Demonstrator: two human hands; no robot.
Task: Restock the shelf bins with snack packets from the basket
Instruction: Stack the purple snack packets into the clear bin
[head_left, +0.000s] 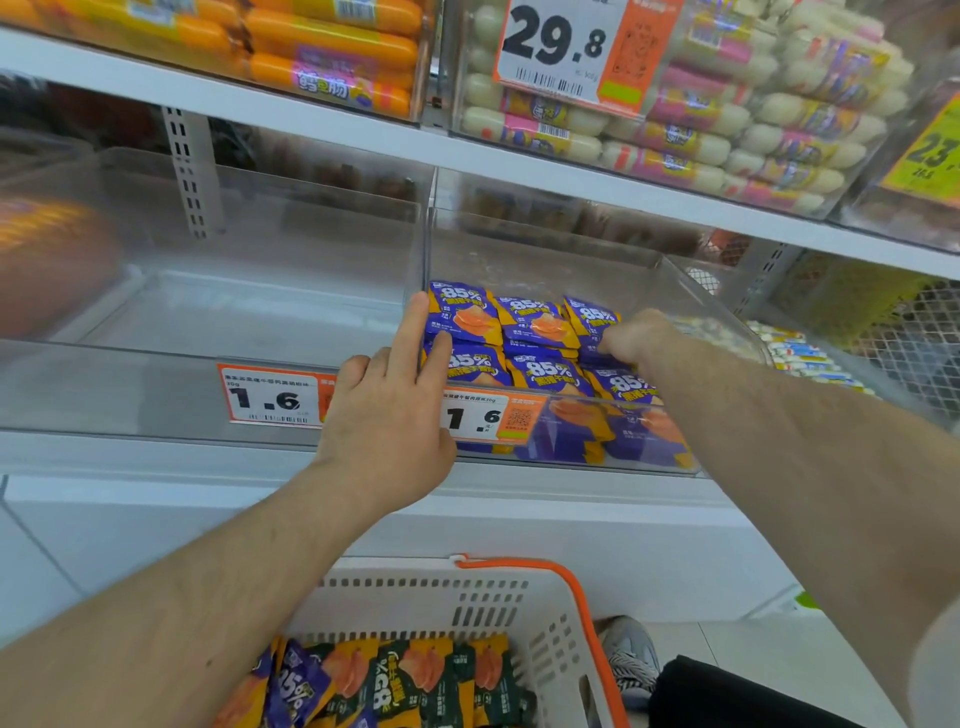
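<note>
Reaching into the clear shelf bin, both hands are working on the purple snack packets that are already standing there in rows. The left hand is lying with its fingers straight and a little spread, their tips pressing against the left end of the packets beside the bin's side wall and holding nothing. The right hand is pushing in from the right with its fingers curled down among the packets; whether it is gripping one I cannot tell, since the fingertips are hidden.

Judging by their look, the packets are handling as light, soft foil pouches: slick, easily crumpled and prone to toppling, so they are best taken flat-sided, several pressed together between the palms, or singly by a sealed edge.

Below, the white basket with its orange handle is holding more packets, purple and dark green. The neighbouring bin on the left is showing no packets.
</note>
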